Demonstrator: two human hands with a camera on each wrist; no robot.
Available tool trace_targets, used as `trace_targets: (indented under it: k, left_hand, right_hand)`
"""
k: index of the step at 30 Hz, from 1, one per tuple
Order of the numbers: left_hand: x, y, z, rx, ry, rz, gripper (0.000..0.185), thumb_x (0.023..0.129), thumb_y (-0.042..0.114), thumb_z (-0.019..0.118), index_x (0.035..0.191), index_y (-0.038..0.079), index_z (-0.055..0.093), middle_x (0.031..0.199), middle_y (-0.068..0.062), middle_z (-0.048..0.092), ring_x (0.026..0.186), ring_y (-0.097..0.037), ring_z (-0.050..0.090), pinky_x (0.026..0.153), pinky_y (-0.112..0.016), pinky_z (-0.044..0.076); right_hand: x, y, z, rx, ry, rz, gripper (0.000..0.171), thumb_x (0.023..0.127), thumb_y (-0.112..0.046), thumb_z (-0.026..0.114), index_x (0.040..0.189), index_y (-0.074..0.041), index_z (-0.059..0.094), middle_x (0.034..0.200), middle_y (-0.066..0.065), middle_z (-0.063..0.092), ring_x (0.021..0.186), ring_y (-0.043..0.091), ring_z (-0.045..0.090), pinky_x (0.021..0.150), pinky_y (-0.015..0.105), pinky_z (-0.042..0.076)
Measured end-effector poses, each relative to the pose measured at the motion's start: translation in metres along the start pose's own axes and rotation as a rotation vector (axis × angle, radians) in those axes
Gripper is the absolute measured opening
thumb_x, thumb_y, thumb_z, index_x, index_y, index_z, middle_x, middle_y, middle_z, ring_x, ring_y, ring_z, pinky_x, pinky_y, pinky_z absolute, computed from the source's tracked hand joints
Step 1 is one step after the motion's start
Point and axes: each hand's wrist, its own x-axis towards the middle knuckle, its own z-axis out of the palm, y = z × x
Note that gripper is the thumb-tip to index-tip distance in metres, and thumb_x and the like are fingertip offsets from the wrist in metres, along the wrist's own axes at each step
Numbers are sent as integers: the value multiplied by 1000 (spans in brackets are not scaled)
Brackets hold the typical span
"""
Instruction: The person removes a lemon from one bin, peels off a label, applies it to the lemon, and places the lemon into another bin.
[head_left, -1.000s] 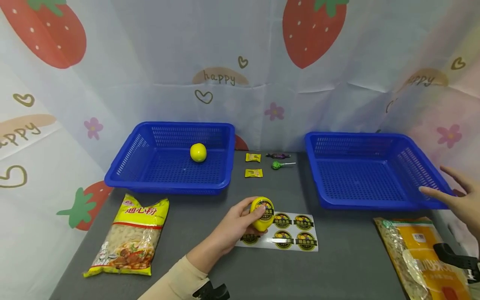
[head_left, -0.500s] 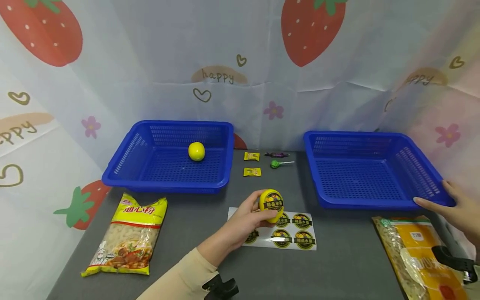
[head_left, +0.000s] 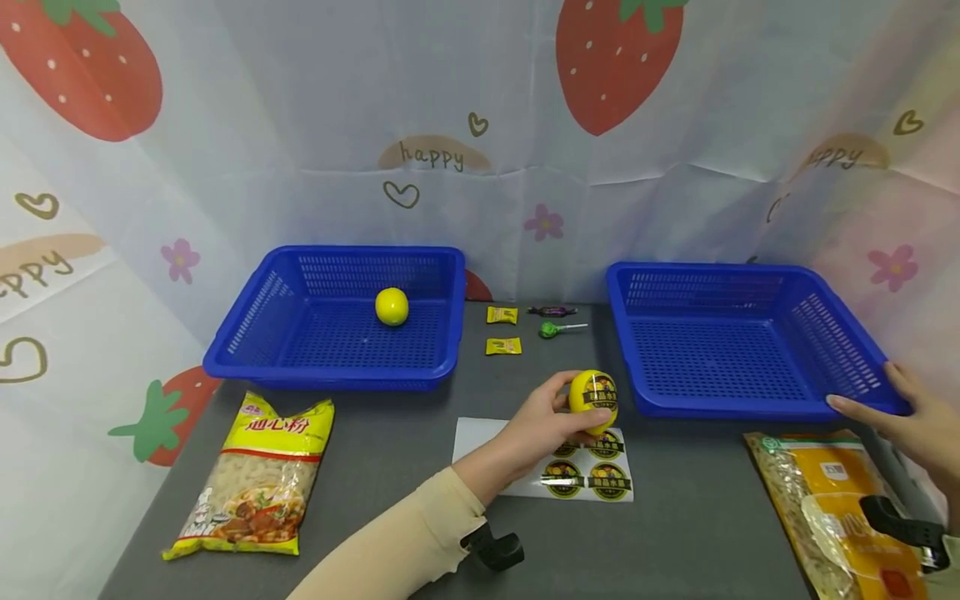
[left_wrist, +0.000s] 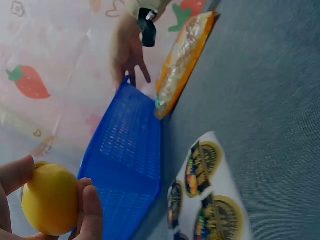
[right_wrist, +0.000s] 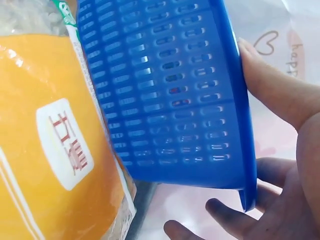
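In the head view my left hand (head_left: pixel 551 417) holds a yellow lemon (head_left: pixel 581 392) with a round black-and-gold sticker (head_left: pixel 600 393) on it. The lemon (left_wrist: pixel 52 200) sits between thumb and fingers in the left wrist view, above the sheet of stickers (head_left: pixel 562 479). My right hand (head_left: pixel 918 421) grips the near right corner of the right blue basket (head_left: pixel 720 408). The right wrist view shows a digit against the basket's rim (right_wrist: pixel 240 100) and the other fingers spread below it. Nothing lies inside that basket. A second yellow fruit (head_left: pixel 392 307) lies in the left blue basket (head_left: pixel 337 375).
Two yellow-wrapped candies (head_left: pixel 502 346), a purple-wrapped candy (head_left: pixel 552 312) and a green lollipop (head_left: pixel 550 330) lie between the baskets. A pasta bag (head_left: pixel 258 479) is at the left. An orange-and-clear bag (head_left: pixel 832 500) lies before the right basket. A printed cloth hangs behind.
My left hand has carried the lemon rightward over the sticker sheet, toward the right basket. My right hand has come in to the basket's near right corner and taken hold there.
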Motion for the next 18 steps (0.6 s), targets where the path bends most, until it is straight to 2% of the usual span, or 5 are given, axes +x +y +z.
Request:
trace_targets:
  k: [4, 7, 11, 13, 18]
  left_hand:
    - [14, 6, 11, 11, 20, 10, 67, 91, 22, 78, 148, 20, 43, 117, -6, 66, 93, -30, 73, 94, -52, 56]
    - [23, 10, 19, 1, 42, -8, 70, 87, 17, 82, 147, 21, 45, 119, -5, 61, 87, -21, 72, 94, -51, 56]
    - [30, 15, 31, 25, 89, -8, 75, 81, 9, 85, 145, 19, 47, 120, -4, 55, 83, -18, 69, 89, -48, 59]
    - [32, 18, 37, 99, 135, -4, 76, 80, 12, 87, 145, 20, 48, 121, -2, 55, 82, -17, 67, 85, -45, 60]
    - [35, 28, 53, 378, 250, 22, 79, 77, 32, 89, 145, 26, 50, 124, 2, 51, 91, -11, 59, 77, -29, 57]
  right_hand:
    - [-1, -1, 1, -1, 2, -9, 108, 99, -53, 56, 152, 3, -20, 156, 37, -21, 133, 75, 5, 95, 84, 23]
    - [-1, -1, 1, -1, 1, -11, 108, 99, -53, 56, 152, 3, -20, 156, 36, -23, 133, 75, 4, 95, 83, 24]
    - [-1, -1, 0, 2, -2, -12, 108, 99, -52, 56, 152, 3, -20, 156, 36, -24, 133, 75, 4, 93, 83, 26]
    - [0, 0, 0, -1, 0, -13, 108, 99, -52, 56, 152, 3, -20, 156, 36, -24, 133, 75, 5, 92, 83, 28]
    - [2, 2, 1, -24, -1, -19, 109, 98, -53, 57, 152, 4, -19, 156, 35, -24, 133, 74, 6, 90, 83, 31]
